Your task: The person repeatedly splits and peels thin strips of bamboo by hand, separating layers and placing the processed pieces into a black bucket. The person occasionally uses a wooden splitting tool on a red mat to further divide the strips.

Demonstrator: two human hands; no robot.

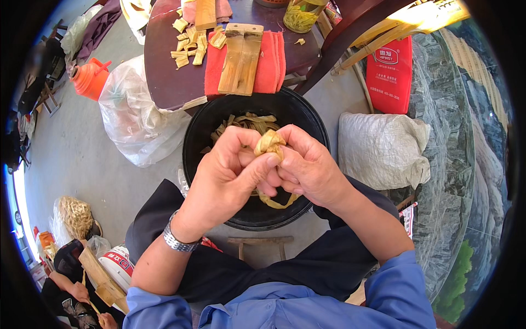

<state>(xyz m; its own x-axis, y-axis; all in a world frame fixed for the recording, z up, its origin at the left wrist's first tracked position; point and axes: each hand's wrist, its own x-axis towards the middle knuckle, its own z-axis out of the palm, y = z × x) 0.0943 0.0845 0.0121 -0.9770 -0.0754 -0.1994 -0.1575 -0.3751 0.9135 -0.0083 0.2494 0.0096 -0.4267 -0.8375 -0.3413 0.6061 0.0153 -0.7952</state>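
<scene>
My left hand (228,174) and my right hand (314,170) meet over a black tub (193,164). Between their thumbs and fingers they pinch a folded knot of yellowish plant-fibre strip (269,143). A loose tail of strip (280,204) curves out below the fingers, over the tub. More flat pale strips (263,119) lie inside the tub, partly covered by my hands. The fingertips behind the knot are partly hidden.
Ahead stands a dark red table (164,78) with small folded pieces (193,43), a grooved wooden block (241,61) on red cloth (275,66) and a glass jar (302,16). A plastic bag (135,111) hangs left; a white woven sack (382,150) sits right. Another person's hands (80,292) work lower left.
</scene>
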